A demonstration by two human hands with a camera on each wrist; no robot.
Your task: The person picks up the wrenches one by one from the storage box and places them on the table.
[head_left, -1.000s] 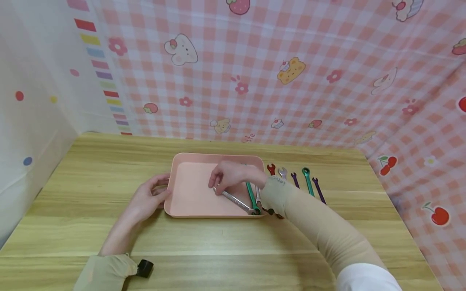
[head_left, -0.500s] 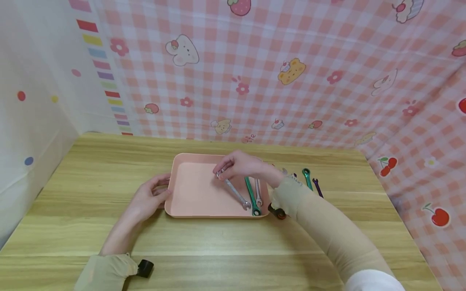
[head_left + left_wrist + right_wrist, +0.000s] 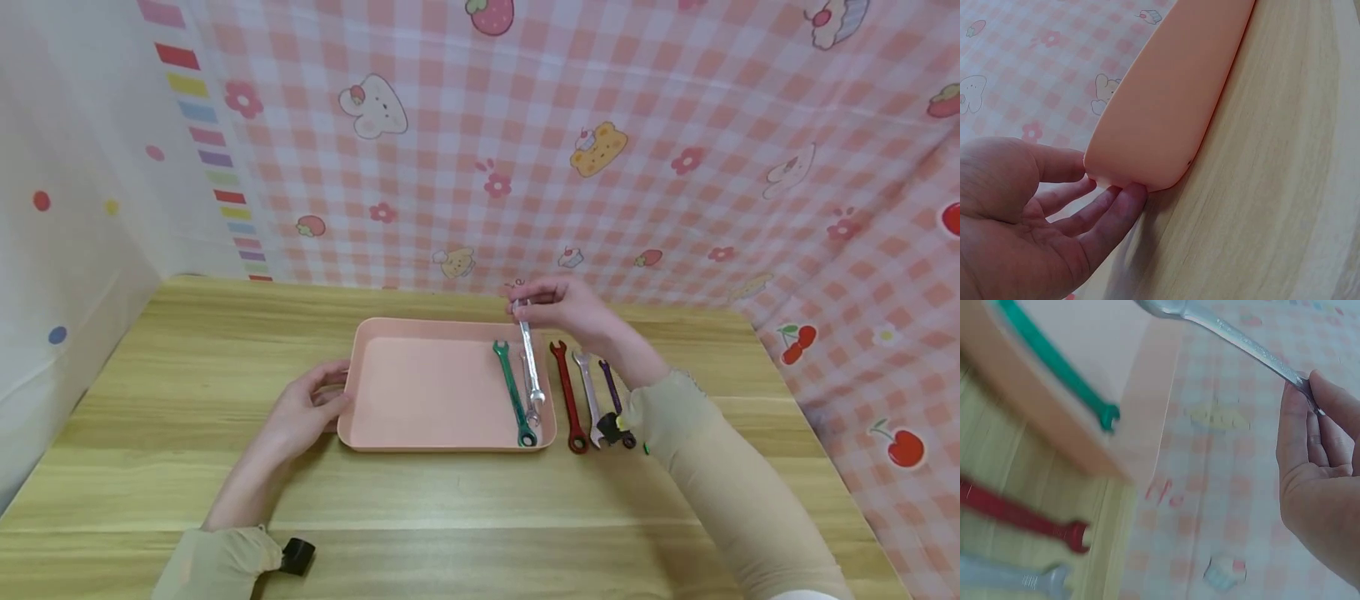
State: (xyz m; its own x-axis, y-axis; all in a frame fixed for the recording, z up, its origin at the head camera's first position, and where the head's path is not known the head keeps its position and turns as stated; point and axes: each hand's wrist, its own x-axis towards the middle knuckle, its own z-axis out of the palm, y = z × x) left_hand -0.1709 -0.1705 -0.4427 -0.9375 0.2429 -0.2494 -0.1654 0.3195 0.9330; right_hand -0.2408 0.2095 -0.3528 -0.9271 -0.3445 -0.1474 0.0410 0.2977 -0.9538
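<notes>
My right hand (image 3: 562, 308) pinches one end of a silver wrench (image 3: 531, 358) between thumb and fingers, above the tray's back right corner. Its other end slants down over the tray; the right wrist view shows this wrench (image 3: 1241, 345) too. Inside the pink tray (image 3: 420, 392) lie a green wrench (image 3: 514, 396) and another silver wrench (image 3: 533, 417), mostly covered by the held one. At the tray's left end my left hand (image 3: 303, 408) holds the wall, thumb at the rim and fingertips on the outside in the left wrist view.
Right of the tray, a red wrench (image 3: 570, 400), a pale silver wrench (image 3: 588, 396) and a purple wrench (image 3: 611, 385) lie side by side on the wooden table (image 3: 450, 517). My right sleeve (image 3: 720, 467) hides what lies farther right. A checked cloth (image 3: 450, 125) hangs behind.
My right hand has lifted the silver wrench from the tray's middle and carried it right and back, turning it nearly parallel to the green wrench. The left hand stays put.
</notes>
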